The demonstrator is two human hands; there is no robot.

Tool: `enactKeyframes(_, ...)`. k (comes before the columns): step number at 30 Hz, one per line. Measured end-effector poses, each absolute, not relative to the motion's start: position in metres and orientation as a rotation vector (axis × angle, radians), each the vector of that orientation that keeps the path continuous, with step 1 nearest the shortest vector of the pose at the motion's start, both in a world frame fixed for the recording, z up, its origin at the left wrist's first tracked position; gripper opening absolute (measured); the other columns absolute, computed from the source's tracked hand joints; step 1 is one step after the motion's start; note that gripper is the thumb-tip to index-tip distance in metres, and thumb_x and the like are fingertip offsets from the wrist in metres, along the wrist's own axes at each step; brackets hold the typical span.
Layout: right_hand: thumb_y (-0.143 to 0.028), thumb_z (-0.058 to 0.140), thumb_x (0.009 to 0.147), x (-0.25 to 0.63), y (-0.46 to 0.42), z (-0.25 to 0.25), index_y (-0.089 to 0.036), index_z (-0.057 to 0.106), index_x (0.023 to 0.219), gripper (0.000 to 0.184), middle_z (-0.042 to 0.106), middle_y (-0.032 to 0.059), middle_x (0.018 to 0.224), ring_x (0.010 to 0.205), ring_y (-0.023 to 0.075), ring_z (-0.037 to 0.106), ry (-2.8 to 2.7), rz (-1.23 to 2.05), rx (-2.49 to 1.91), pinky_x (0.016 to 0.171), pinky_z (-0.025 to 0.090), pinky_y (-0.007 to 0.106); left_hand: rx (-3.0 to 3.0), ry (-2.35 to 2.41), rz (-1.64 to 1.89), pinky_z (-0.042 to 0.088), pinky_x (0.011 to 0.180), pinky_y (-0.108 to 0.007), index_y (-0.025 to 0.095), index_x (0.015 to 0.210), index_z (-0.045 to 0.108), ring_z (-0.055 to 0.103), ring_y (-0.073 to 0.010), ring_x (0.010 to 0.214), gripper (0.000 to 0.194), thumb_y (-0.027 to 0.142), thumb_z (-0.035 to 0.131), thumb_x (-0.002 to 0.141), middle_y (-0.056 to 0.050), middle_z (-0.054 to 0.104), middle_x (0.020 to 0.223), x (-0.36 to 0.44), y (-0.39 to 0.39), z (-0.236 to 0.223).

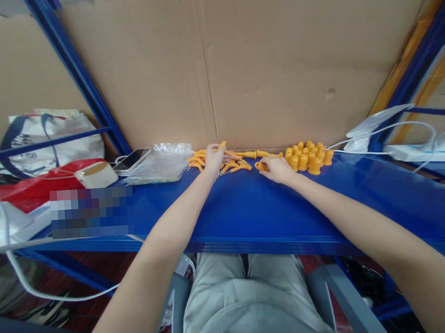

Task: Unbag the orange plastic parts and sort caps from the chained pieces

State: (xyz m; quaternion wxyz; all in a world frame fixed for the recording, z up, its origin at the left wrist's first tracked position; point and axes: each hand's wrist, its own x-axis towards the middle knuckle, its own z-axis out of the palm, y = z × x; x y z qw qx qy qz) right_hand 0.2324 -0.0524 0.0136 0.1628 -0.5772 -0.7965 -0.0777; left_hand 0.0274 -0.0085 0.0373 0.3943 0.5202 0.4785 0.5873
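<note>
My left hand (214, 161) is closed on a yellow-orange curved piece (222, 145), whose tip sticks up past the fingers. Under and around that hand lie several similar curved pieces (196, 160), with small metal chains (225, 172) among them. My right hand (277, 169) is wrapped round a yellow tube (259, 166); its hollow end points left, just above the table. Longer yellow pieces (257, 154) lie in a row behind both hands. Right of my right hand stands a cluster of yellow tubes with flared bases (315, 165).
The blue table (240, 215) meets a cardboard wall (258, 74). Clear plastic bags (158, 165), a phone (133, 160) and a white device (96, 175) on red material lie left. A white bag (62, 141) sits further back. White cables (386, 126) run at the right.
</note>
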Motion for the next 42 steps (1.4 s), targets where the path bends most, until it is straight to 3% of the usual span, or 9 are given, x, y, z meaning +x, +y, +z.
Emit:
enactKeyframes(3,-0.026,0.061,0.091,0.231,-0.053,0.014,-0.016,0.067,0.122,0.033,0.069,0.0161,0.129,0.123,0.0351,0.062,-2.279,-0.237,-1.611,0.101,0.046,0.052,1.238,1.161,1.422,0.056,0.065,-0.026,0.019,0.108,0.040,0.075,-0.0179,0.069,0.019,0.019,0.054,0.095,-0.002,0.066,0.080,0.029,-0.013,0.040)
enactKeyframes(8,-0.029,0.060,0.091,0.230,-0.052,0.011,-0.018,0.067,0.124,0.035,0.069,0.0146,0.129,0.123,0.0340,0.061,-2.267,-0.268,-1.573,0.101,0.045,0.052,1.124,1.088,1.381,0.053,0.061,-0.021,0.019,0.102,0.044,0.073,-0.0134,0.065,0.012,0.011,0.050,0.094,-0.001,0.065,0.082,0.035,-0.025,0.043)
enactKeyframes(12,-0.030,0.058,0.092,0.229,-0.056,0.014,-0.019,0.067,0.125,0.036,0.069,0.0138,0.129,0.123,0.0338,0.062,-2.227,-0.260,-1.654,0.100,0.046,0.052,1.069,1.052,1.376,0.053,0.060,-0.020,0.018,0.098,0.048,0.073,-0.0136,0.066,0.012,0.012,0.056,0.092,-0.003,0.066,0.085,0.036,-0.026,0.043)
enactKeyframes(24,-0.035,0.059,0.093,0.230,-0.054,0.015,-0.023,0.068,0.127,0.037,0.069,0.0120,0.128,0.121,0.0324,0.062,-2.126,-0.251,-1.746,0.099,0.048,0.048,1.093,1.011,1.373,0.053,0.064,-0.021,0.015,0.105,0.050,0.071,-0.0129,0.062,0.014,0.009,0.049,0.093,0.002,0.059,0.072,0.037,-0.027,0.043)
enactKeyframes(29,-0.030,0.056,0.095,0.228,-0.058,0.014,-0.020,0.066,0.131,0.039,0.066,0.0161,0.128,0.121,0.0334,0.061,-2.155,-0.270,-1.639,0.101,0.047,0.049,1.676,1.248,1.208,0.056,0.072,-0.028,0.016,0.128,0.045,0.072,-0.0158,0.064,0.029,0.023,0.049,0.100,-0.003,0.070,0.080,0.038,-0.025,0.033)
enactKeyframes(33,-0.025,0.057,0.094,0.235,-0.051,0.009,-0.019,0.066,0.133,0.040,0.064,0.0162,0.122,0.114,0.0316,0.064,-2.156,-0.242,-1.565,0.102,0.048,0.047,2.424,1.420,0.928,0.053,0.091,-0.035,0.020,0.145,0.042,0.073,-0.0227,0.097,0.045,0.030,0.046,0.102,-0.010,0.075,0.107,0.029,-0.026,0.027)
enactKeyframes(37,-0.026,0.060,0.092,0.248,-0.032,-0.001,-0.022,0.067,0.132,0.041,0.064,0.0129,0.116,0.105,0.0283,0.066,-2.143,-0.202,-1.376,0.099,0.051,0.045,2.737,1.563,0.615,0.050,0.097,-0.037,0.021,0.142,0.049,0.068,-0.0270,0.114,0.043,0.036,0.042,0.103,-0.013,0.069,0.127,0.020,-0.027,0.028)
enactKeyframes(42,-0.024,0.063,0.089,0.256,-0.017,-0.007,-0.028,0.070,0.127,0.039,0.068,0.0087,0.109,0.104,0.0257,0.065,-2.158,-0.099,-1.158,0.098,0.052,0.046,2.824,1.564,0.451,0.051,0.095,-0.039,0.020,0.133,0.058,0.067,-0.0283,0.114,0.041,0.039,0.043,0.101,-0.012,0.070,0.126,0.014,-0.023,0.027)
